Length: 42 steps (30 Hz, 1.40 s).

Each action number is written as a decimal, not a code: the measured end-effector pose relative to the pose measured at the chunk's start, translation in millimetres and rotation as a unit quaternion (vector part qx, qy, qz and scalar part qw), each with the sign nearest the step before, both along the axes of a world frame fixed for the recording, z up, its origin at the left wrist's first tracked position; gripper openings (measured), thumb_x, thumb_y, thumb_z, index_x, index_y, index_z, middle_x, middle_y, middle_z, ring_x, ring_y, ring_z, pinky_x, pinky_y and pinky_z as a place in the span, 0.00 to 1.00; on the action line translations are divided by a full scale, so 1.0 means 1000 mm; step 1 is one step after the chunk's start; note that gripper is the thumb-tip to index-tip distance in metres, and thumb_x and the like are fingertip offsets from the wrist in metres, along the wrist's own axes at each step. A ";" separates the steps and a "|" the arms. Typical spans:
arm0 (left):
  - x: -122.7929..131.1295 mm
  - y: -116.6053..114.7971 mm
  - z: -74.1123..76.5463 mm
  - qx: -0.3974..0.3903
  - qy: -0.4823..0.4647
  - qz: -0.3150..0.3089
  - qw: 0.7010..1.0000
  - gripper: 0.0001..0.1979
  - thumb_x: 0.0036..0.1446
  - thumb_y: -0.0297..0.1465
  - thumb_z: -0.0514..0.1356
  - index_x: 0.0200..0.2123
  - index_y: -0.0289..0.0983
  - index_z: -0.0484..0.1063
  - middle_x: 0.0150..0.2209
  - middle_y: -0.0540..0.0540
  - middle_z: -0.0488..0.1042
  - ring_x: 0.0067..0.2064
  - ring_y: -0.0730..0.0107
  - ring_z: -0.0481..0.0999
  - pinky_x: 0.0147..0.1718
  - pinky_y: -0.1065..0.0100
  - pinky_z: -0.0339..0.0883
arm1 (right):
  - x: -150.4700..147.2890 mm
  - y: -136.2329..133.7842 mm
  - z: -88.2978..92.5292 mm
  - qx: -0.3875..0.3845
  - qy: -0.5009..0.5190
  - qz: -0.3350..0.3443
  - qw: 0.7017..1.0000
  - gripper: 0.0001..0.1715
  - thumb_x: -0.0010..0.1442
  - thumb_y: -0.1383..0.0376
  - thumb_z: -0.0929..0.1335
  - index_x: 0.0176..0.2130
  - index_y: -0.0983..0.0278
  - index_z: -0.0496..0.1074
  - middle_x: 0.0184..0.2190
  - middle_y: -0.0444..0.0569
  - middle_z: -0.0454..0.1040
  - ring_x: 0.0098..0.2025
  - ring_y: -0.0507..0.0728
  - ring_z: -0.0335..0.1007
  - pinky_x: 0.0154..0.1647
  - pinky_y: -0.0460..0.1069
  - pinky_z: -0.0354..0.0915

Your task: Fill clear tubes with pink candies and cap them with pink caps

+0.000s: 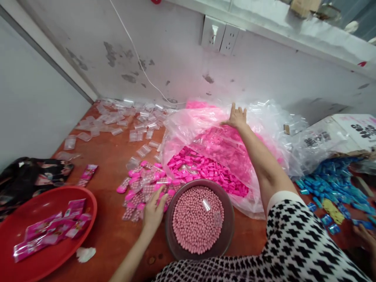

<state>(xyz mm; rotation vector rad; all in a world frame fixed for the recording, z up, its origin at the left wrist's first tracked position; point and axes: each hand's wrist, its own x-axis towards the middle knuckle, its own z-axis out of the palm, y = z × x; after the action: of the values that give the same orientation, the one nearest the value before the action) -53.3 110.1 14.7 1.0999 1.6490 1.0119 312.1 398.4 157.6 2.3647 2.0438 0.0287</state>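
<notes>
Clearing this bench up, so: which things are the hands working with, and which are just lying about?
In hand: left hand on small filled packets; bowl of pink beads beside it; right hand on big plastic bag.
Lying about: red tray, blue pieces, cardboard box, wall sockets.

The left hand lies palm down at about 7 o'clock from the centre of the view. Its fingers are loosely spread, point toward 1 o'clock and close on nothing. Its bare forearm runs back to the bottom edge at 6 o'clock. The right arm is stretched almost straight, reaching toward 11 o'clock out of a black-and-white patterned sleeve at 5 o'clock. The right hand, at 2 o'clock from centre, is palm down with fingers splayed.
</notes>
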 end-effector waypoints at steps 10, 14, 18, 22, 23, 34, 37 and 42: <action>0.107 0.095 0.038 -0.102 -0.379 -0.024 0.920 0.45 0.39 0.42 0.71 0.60 0.43 0.57 0.67 0.36 0.49 0.63 0.50 0.60 0.46 0.61 0.71 | -0.002 -0.091 0.000 -0.079 0.351 0.083 0.929 0.10 0.45 0.62 0.63 0.19 0.66 0.62 0.16 0.39 0.56 0.20 0.46 0.51 0.22 0.43 0.48; 0.139 0.103 0.058 -0.129 -0.441 -0.011 0.888 0.40 0.41 0.44 0.70 0.57 0.41 0.61 0.61 0.36 0.61 0.59 0.54 0.66 0.43 0.60 0.73 | -0.008 -0.151 0.008 -0.118 0.382 0.155 0.904 0.08 0.45 0.64 0.62 0.18 0.65 0.60 0.16 0.38 0.54 0.19 0.46 0.49 0.21 0.43 0.45; 0.160 0.102 0.064 -0.125 -0.477 0.016 0.870 0.30 0.40 0.44 0.70 0.43 0.33 0.69 0.41 0.40 0.76 0.43 0.62 0.76 0.41 0.63 0.72 | -0.026 -0.198 0.008 -0.175 0.302 0.245 0.904 0.06 0.48 0.68 0.63 0.21 0.66 0.64 0.16 0.39 0.59 0.20 0.46 0.50 0.23 0.43 0.45; 0.165 0.093 0.062 -0.100 -0.444 0.105 0.884 0.24 0.30 0.30 0.72 0.35 0.32 0.72 0.29 0.48 0.77 0.29 0.71 0.75 0.33 0.70 0.70 | -0.052 -0.230 -0.004 -0.229 0.203 0.291 0.907 0.08 0.52 0.65 0.65 0.25 0.67 0.69 0.19 0.43 0.66 0.21 0.48 0.53 0.24 0.45 0.45; 0.163 0.088 0.061 -0.109 -0.433 0.108 0.888 0.22 0.28 0.28 0.71 0.32 0.31 0.72 0.27 0.49 0.76 0.26 0.72 0.74 0.30 0.70 0.69 | -0.057 -0.235 -0.007 -0.242 0.198 0.304 0.900 0.08 0.53 0.65 0.65 0.26 0.67 0.70 0.19 0.44 0.67 0.21 0.48 0.54 0.24 0.45 0.45; 0.094 0.021 0.048 -0.147 -0.325 0.129 0.925 0.10 0.32 0.25 0.60 0.25 0.36 0.72 0.21 0.52 0.72 0.28 0.70 0.74 0.28 0.73 0.69 | -0.039 -0.226 0.011 -0.168 0.415 0.249 0.859 0.21 0.62 0.52 0.64 0.46 0.65 0.72 0.37 0.49 0.77 0.37 0.53 0.73 0.38 0.47 0.67; 0.085 0.006 0.042 -0.162 -0.299 0.122 0.932 0.07 0.33 0.26 0.59 0.22 0.36 0.70 0.18 0.53 0.68 0.27 0.70 0.73 0.26 0.73 0.68 | -0.010 -0.212 0.009 -0.045 0.281 0.176 0.943 0.24 0.64 0.51 0.61 0.48 0.65 0.71 0.44 0.56 0.75 0.45 0.59 0.72 0.47 0.55 0.67; 0.084 0.002 0.039 -0.167 -0.293 0.126 0.933 0.06 0.33 0.26 0.58 0.22 0.36 0.68 0.18 0.54 0.66 0.26 0.71 0.71 0.25 0.74 0.66 | 0.025 -0.211 -0.025 -0.020 0.071 0.164 0.984 0.50 0.51 0.41 0.67 0.63 0.62 0.54 0.66 0.63 0.45 0.67 0.76 0.40 0.58 0.73 0.48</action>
<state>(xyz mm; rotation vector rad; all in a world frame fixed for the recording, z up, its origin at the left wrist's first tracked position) 31.2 112.2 53.6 0.3134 1.4080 1.0424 336.9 187.2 132.8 2.0356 2.4509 -0.1819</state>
